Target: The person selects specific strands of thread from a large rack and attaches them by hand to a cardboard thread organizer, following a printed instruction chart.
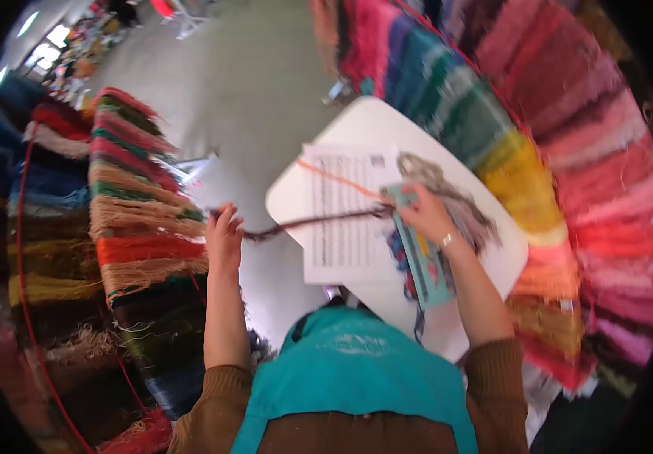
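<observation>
A dark brown bundle of yarn (315, 221) stretches between my two hands, sagging a little near the left end. My left hand (224, 236) is closed on one end, beside the hanging skeins on the left. My right hand (425, 212) pinches the other end over a teal card (422, 265). Under the yarn lies a printed sheet (340, 253) with columns of small marks. An orange strand (334, 178) crosses the sheet toward my right hand. Beyond that hand, a grey-beige yarn bundle (421, 168) rests on the white table (368, 121).
Racks of colourful hanging skeins (141, 197) stand close on the left. More skeins (561, 113) curve around the right, near the table's edge. Grey floor (266, 68) shows ahead. Dark multicoloured threads (402, 261) lie beside the teal card.
</observation>
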`<state>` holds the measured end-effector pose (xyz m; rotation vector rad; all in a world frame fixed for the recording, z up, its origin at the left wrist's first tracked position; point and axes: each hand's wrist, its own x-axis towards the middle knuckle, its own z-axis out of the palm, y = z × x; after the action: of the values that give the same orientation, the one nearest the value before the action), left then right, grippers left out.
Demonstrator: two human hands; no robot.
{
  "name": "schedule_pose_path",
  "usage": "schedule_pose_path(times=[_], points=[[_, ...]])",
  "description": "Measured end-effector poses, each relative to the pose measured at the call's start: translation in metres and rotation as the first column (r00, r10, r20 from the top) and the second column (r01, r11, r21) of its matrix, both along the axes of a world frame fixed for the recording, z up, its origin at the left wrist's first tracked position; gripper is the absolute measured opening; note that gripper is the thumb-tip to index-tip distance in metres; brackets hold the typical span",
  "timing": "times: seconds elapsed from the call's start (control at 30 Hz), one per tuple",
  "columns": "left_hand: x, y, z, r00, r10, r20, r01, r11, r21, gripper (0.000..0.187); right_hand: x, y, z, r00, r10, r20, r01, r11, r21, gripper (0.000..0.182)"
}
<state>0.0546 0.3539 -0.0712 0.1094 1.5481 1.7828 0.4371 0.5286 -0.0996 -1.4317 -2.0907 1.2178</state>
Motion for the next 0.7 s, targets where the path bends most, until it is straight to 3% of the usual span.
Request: schedule_pose_path(times=[0.07,0.17,0.2,0.27,0.37,0.4,0.5,0.7], points=[[0.028,0.015,-0.01,0.931,-0.306,-0.197,0.299,0.952,-0.062,0.021,0.001,-0.004,0.019,1.0,0.014,-0.023,-0.013,0.999,0.046,0.032],[0.074,0.039,-0.012,0.709,-0.551,-0.439,0.51,0.831,-0.22,0.026,-0.002,-0.009,0.044,0.999,0.047,0.022,-0.049,0.988,0.149,0.025],[0.086,0.047,-0.015,0.544,-0.532,-0.649,0.53,0.817,-0.225,0.03,-0.002,-0.009,0.043,0.999,0.039,0.033,-0.043,0.989,0.143,0.025],[0.105,0.052,-0.001,0.268,-0.673,-0.689,0.475,0.715,-0.513,0.031,-0.004,-0.006,0.036,0.979,0.173,0.111,-0.203,0.89,0.409,0.022],[0.116,0.059,-0.006,0.032,-0.707,-0.706,0.458,0.638,-0.619,0.033,-0.01,-0.005,0.029,0.942,0.227,0.245,-0.315,0.849,0.425,0.018],[0.12,0.061,-0.006,-0.009,-0.692,-0.722,0.435,0.647,-0.626,0.027,-0.013,-0.005,0.029,0.919,0.228,0.321,-0.353,0.839,0.414,0.017],[0.124,0.066,-0.004,-0.029,-0.753,-0.658,0.401,0.594,-0.697,0.023,-0.019,-0.004,0.022,0.919,0.204,0.337,-0.337,0.85,0.405,0.013],[0.128,0.065,-0.029,-0.175,-0.648,-0.741,0.338,0.667,-0.664,0.021,-0.017,0.004,0.006,0.936,0.211,0.283,-0.322,0.837,0.442,0.011]])
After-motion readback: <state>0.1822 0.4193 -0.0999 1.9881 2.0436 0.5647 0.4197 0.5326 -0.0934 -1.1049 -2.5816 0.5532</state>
